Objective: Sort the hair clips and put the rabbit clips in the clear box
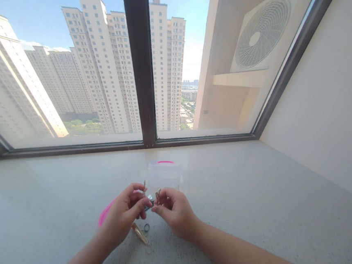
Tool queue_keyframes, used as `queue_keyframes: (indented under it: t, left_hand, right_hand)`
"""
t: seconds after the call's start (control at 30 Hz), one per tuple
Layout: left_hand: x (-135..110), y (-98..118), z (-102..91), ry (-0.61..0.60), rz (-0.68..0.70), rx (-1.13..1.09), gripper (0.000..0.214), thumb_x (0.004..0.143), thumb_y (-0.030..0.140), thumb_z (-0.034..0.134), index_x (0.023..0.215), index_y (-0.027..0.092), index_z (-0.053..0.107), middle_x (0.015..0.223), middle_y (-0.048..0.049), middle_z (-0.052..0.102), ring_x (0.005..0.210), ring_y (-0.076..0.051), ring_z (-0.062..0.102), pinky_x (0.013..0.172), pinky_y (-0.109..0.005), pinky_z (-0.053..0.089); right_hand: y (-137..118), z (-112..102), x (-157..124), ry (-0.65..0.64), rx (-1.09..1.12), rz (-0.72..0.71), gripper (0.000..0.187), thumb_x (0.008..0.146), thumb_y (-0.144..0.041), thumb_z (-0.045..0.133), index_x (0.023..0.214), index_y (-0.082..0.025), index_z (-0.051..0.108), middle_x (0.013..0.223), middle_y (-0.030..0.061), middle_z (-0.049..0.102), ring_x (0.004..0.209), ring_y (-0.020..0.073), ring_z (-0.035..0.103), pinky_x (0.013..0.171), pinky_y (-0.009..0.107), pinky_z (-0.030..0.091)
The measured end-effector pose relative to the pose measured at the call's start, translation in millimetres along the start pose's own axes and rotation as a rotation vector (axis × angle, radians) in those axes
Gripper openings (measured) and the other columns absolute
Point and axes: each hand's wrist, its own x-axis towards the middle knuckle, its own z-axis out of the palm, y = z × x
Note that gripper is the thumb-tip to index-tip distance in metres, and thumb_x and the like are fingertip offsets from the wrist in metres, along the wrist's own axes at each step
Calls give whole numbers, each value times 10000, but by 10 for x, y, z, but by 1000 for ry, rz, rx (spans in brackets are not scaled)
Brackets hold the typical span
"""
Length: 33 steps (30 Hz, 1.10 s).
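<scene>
Between my two hands, right at the fingertips, the small work sits close together. My left hand (pixel 122 214) is closed in a pinch on a thin gold metal piece (pixel 144 188) that stands up from the fingers. My right hand (pixel 173 211) pinches a looped gold metal piece (pixel 157 196) the same way, so neither hand is released. Both pieces are too small for me to say exactly what they are. A small silver cylinder (pixel 149 201) sits in the narrow gap between my hands, and I can't tell which fingers are gripping it, or whether both are.

That's the weak spot, I'd judge: parts this tiny, held only at the tips, could slip if my pinch eases or my hands knock together. Just below my hands, a gold bar (pixel 140 233) and a small silver ring (pixel 146 227) lie on the speckled stone sill (pixel 251 188), so a dropped part could bounce among them or roll away. Beyond my fingertips stands a clear plastic box (pixel 163 179) with a pink rim (pixel 165 162), near enough that a careless knuckle might tip it. A pink plastic piece (pixel 105 213) pokes out beside my left hand.
</scene>
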Motion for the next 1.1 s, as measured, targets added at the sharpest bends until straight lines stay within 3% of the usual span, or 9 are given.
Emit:
queue_keyframes:
  t: [0.27, 0.47, 0.87, 1.1]
  left_hand:
    - [5, 6, 10, 1, 1, -5, 249, 809, 349, 603, 945, 200, 457, 694, 15, 664, 518, -112, 573, 503, -219, 412]
    - [7, -2, 11, 16, 1, 0, 256, 794, 358, 619, 919, 198, 463, 652, 29, 630, 514, -114, 567, 497, -219, 405]
    - [11, 4, 23, 59, 19, -68, 282, 727, 315, 690, 864, 198, 473, 623, 60, 560, 531, -114, 570, 505, -220, 435]
    - [9, 22, 35, 35, 2, -77, 303, 692, 302, 717, 922, 167, 574, 610, 36, 577, 569, -136, 582, 550, -248, 464]
  right_hand:
    - [3, 5, -6, 3, -18, 7, 156, 706, -217, 702, 738, -150, 565, 633, -36, 511, 531, 78, 372, 500, 214, 294]
    - [22, 7, -8, 17, -16, 27, 256, 687, -315, 740, 723, -154, 544, 630, -36, 514, 531, 80, 373, 502, 216, 306]
    - [24, -4, 0, 30, 12, 39, 357, 635, -320, 780, 676, -177, 456, 581, -66, 427, 536, 81, 342, 496, 217, 277]
    - [6, 4, 12, 26, 87, 38, 407, 620, -372, 791, 669, -180, 435, 590, -64, 429, 536, 78, 344, 496, 216, 275]
